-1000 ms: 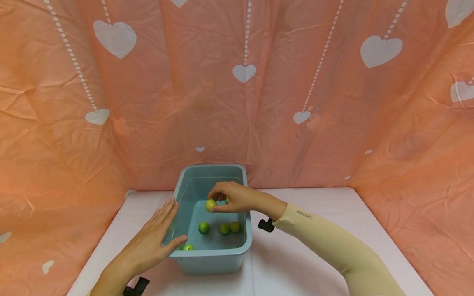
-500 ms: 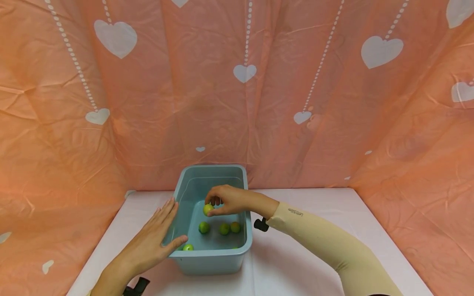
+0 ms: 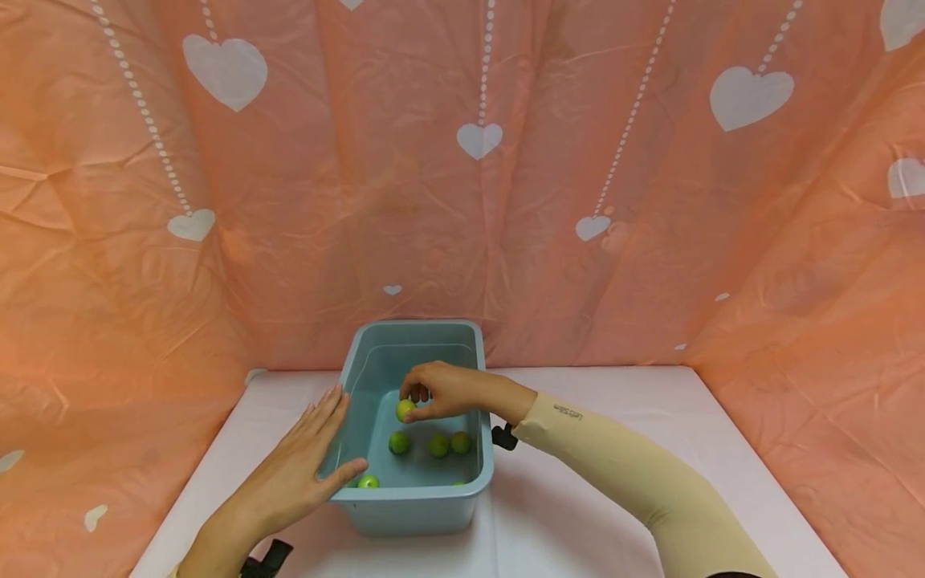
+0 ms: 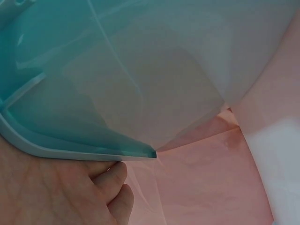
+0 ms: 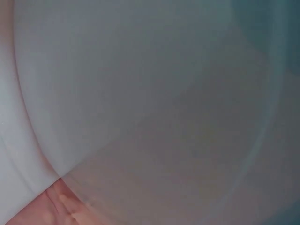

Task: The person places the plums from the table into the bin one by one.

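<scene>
A blue-grey plastic tub [image 3: 405, 494] stands on the table in the head view. My right hand [image 3: 448, 389] reaches over its right rim and, low inside, pinches a small round yellow-green fruit [image 3: 406, 410] between thumb and fingers. Several similar green fruits lie on the tub floor: one green fruit [image 3: 399, 442] just in front of the hand, a pair [image 3: 438, 445] to the right, another [image 3: 368, 482] at the front left. My left hand [image 3: 296, 457] rests with fairly straight fingers along the left rim, thumb over the front corner. The left wrist view shows those fingers [image 4: 115, 185] under the rim.
A white-covered table [image 3: 614, 482] extends on both sides of the tub. Orange sheeting [image 3: 405, 201] with white hearts hangs behind and at the sides. The right wrist view holds mostly the tub's wall [image 5: 117, 93] up close.
My right hand has moved slightly left and lower into the tub with the pinched fruit, then has hardly moved in the last half second. The left hand stays at the rim.
</scene>
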A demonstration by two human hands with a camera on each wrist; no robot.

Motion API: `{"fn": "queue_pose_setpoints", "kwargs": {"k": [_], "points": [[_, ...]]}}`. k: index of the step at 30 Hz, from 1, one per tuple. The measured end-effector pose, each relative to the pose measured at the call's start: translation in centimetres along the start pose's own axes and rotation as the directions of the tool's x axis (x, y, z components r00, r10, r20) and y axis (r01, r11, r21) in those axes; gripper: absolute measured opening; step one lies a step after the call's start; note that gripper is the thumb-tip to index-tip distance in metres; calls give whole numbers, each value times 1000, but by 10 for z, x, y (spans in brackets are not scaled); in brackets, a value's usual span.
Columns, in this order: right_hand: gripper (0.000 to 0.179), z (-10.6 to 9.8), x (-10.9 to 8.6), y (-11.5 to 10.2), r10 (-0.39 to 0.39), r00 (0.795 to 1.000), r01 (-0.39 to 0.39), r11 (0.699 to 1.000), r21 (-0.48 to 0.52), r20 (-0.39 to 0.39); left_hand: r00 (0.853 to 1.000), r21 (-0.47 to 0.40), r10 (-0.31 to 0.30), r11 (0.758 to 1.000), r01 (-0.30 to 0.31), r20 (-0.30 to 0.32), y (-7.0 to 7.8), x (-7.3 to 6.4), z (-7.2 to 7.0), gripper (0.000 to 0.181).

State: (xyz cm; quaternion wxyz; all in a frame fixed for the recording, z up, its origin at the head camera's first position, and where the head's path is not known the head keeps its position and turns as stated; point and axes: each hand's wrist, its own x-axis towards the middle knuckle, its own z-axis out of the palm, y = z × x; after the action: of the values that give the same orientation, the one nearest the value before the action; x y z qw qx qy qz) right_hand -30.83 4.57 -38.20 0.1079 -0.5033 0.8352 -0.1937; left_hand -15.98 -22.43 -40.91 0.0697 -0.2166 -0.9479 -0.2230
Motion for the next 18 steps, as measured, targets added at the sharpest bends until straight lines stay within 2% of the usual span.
{"fn": "queue_pose_setpoints", "kwargs": {"k": [9,18], "points": [[30,3,5,0,1,1000,-1,1000,-9,25,1000,3,16,1000,-16,-10,1,-1,0,94],[26,6,11,1,24,998,-21,999,-42,64,1000,-22,-22,1000,23,14,4,-2,-3,95]]}}
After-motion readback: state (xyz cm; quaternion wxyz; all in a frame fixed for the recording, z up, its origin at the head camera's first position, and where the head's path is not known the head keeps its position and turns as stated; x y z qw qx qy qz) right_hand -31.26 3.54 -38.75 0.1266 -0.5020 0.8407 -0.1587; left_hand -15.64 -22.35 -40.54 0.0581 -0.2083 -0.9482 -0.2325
